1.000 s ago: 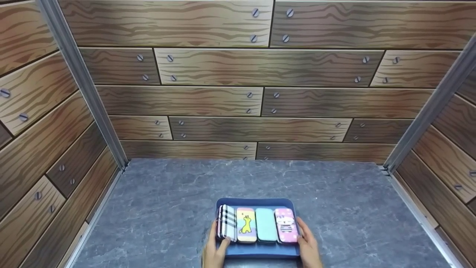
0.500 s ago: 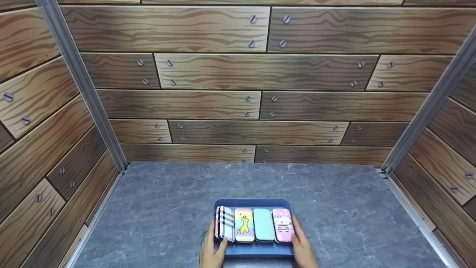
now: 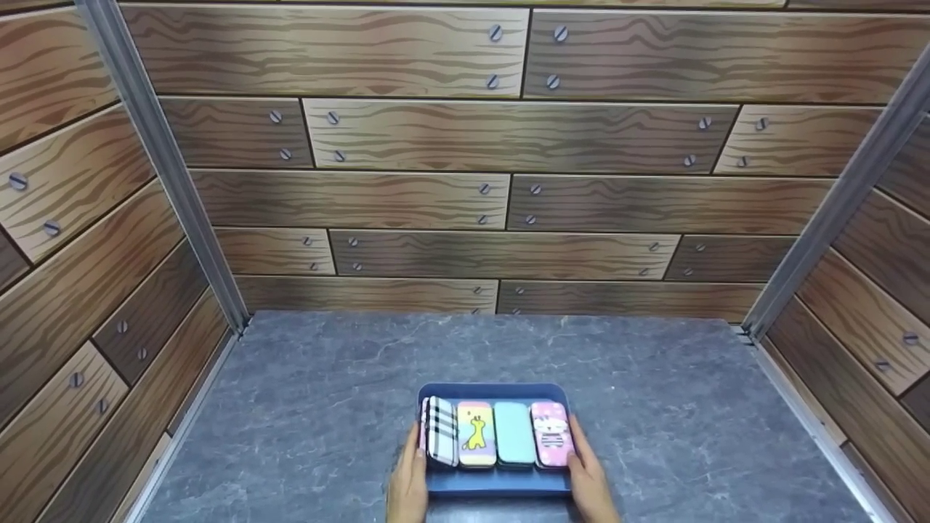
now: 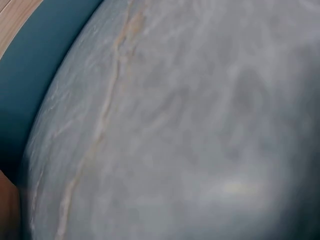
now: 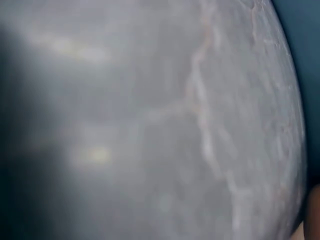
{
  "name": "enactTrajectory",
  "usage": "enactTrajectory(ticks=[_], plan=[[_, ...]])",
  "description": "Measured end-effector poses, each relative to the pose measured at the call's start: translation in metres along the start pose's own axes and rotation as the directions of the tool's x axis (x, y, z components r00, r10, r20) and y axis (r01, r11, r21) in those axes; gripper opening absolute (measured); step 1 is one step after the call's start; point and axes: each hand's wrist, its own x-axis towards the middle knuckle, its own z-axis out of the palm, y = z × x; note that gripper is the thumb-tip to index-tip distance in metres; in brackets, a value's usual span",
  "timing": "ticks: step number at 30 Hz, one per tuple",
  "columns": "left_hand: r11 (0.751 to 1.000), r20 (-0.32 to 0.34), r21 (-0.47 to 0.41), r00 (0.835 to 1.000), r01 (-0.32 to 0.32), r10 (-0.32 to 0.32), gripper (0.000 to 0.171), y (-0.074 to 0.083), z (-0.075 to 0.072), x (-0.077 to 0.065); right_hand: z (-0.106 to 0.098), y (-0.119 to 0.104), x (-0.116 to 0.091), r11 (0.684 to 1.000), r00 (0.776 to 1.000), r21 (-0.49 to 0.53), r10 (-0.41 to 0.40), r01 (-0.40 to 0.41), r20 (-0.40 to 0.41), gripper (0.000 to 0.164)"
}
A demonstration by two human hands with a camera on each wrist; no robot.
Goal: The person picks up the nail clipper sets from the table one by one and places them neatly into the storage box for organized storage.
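Observation:
A shallow blue tray (image 3: 494,482) lies at the front middle of the table in the head view. My left hand (image 3: 408,479) holds its left side, fingers along the outer wall and thumb at the rim. On the opposite side my right hand (image 3: 592,476) grips the wall, its thumb by the inner edge. Inside stand rounded cases in a row: a black-and-white plaid case (image 3: 441,432), leaning on a partly hidden pink one, a giraffe case (image 3: 476,434), a plain mint case (image 3: 514,434) and a pink cat case (image 3: 552,434). Both wrist views show mostly blurred tabletop.
The grey marbled tabletop (image 3: 327,392) surrounds the tray. Wood-print panels (image 3: 407,196) form walls at the back and on both sides, with metal posts (image 3: 174,174) at the corners.
My left thumb has shifted from over the plaid case out to the tray's rim. The tray has moved slightly left in the view, while the camera view has also shifted.

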Motion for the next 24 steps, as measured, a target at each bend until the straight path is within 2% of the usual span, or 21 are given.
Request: enactTrajectory(ticks=[2,5,7,9,12,16,21,24], plan=[[1.0,-0.001,0.008,1.0,-0.001,0.001,0.045,0.0,0.0,0.001,0.0,0.001,0.0,0.997,0.997,0.0,-0.078,0.078,0.018,0.054],[1.0,-0.001,0.019,1.0,0.014,-0.014,0.045,0.001,0.0,0.001,0.0,0.005,0.001,0.975,0.974,0.011,-0.223,0.223,0.025,0.049],[1.0,-0.003,0.014,1.0,0.014,-0.014,0.045,0.001,0.001,0.002,-0.001,0.006,0.001,0.961,0.961,0.026,-0.277,0.276,0.021,0.047],[1.0,-0.003,0.004,1.0,0.021,-0.021,0.045,0.003,0.001,0.003,-0.001,0.006,0.003,0.955,0.956,0.04,-0.294,0.293,0.018,0.046],[0.999,-0.004,-0.001,0.999,0.033,-0.034,0.044,0.003,0.002,0.002,-0.004,0.004,0.001,0.972,0.972,0.038,-0.232,0.231,0.023,0.047],[0.998,-0.001,-0.012,0.998,0.06,-0.06,0.044,0.004,0.002,0.002,-0.006,-0.002,0.0,0.996,0.996,0.012,-0.089,0.089,0.018,0.051],[0.997,-0.018,-0.037,0.997,0.072,-0.073,0.043,0.003,0.002,0.002,-0.006,-0.008,-0.001,0.999,0.999,0.009,0.049,-0.049,-0.015,0.055],[0.999,-0.041,-0.035,0.998,0.041,-0.043,0.041,0.0,0.001,0.0,-0.006,-0.006,-0.005,0.995,0.994,0.005,0.103,-0.103,-0.02,0.055]])
